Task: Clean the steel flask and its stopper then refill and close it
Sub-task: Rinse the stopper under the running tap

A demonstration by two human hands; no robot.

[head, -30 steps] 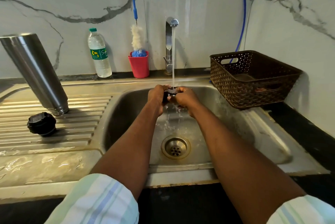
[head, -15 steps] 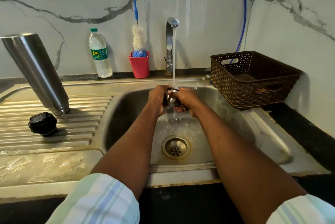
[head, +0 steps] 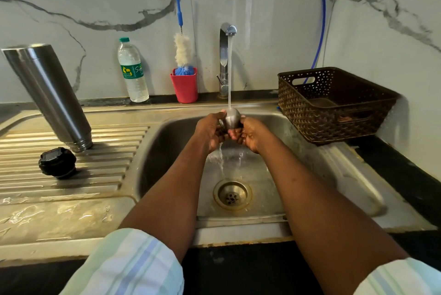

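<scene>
Over the sink basin [head: 281, 175], my left hand [head: 211, 131] and my right hand [head: 250, 133] together hold a small rounded steel cap [head: 232, 118] under the running water from the tap [head: 225, 60]. Both hands curl round it, and its steel dome faces up into the stream. The steel flask [head: 47, 94] stands upside down, mouth down, on the ribbed draining board [head: 100, 165] at the left. A black stopper [head: 57, 162] lies on the board just in front of the flask.
Against the marble wall stand a plastic water bottle [head: 132, 71] and a red cup [head: 185, 84] holding a bottle brush [head: 182, 51]. A brown woven basket [head: 334, 103] sits right of the sink. Water runs down to the drain [head: 232, 195].
The piece in my hands has turned: its dark side showed before, now the steel dome faces up under the stream. Both hands stayed under the tap.
</scene>
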